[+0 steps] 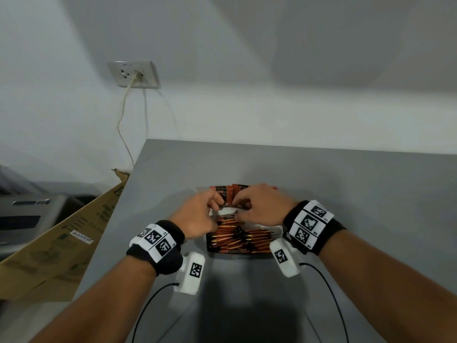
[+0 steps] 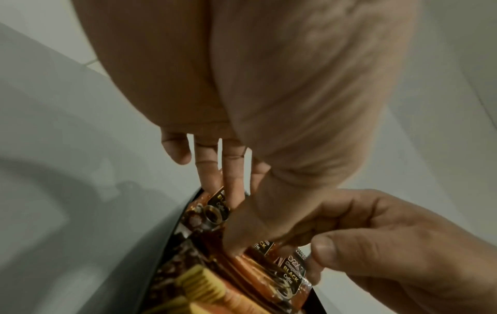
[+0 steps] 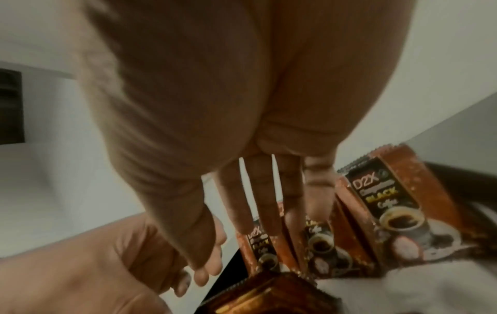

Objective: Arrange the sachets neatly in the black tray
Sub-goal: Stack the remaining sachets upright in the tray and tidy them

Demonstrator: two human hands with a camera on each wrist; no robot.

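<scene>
A black tray [image 1: 208, 243] sits on the grey table [image 1: 358, 194]. Orange-brown coffee sachets [image 1: 228, 193] stand upright in its far part, and thin orange stick sachets [image 1: 241, 240] fill its near part. My left hand [image 1: 197, 214] is over the tray's far left; its fingers [image 2: 231, 180] and thumb pinch the standing sachets [image 2: 215, 212]. My right hand [image 1: 262, 206] meets it from the right, and its thumb and forefinger [image 2: 322, 248] pinch the top of one sachet [image 2: 291, 276]. Seen from the right wrist, the fingers [image 3: 255, 201] lie behind the sachets [image 3: 390, 204].
Something white [image 1: 226, 212] lies in the tray between my hands. A cardboard box [image 1: 61, 243] leans at the table's left edge, with a grey machine [image 1: 24, 214] beyond it. A wall socket [image 1: 133, 74] with a cable hangs behind. The wall runs along the table's back.
</scene>
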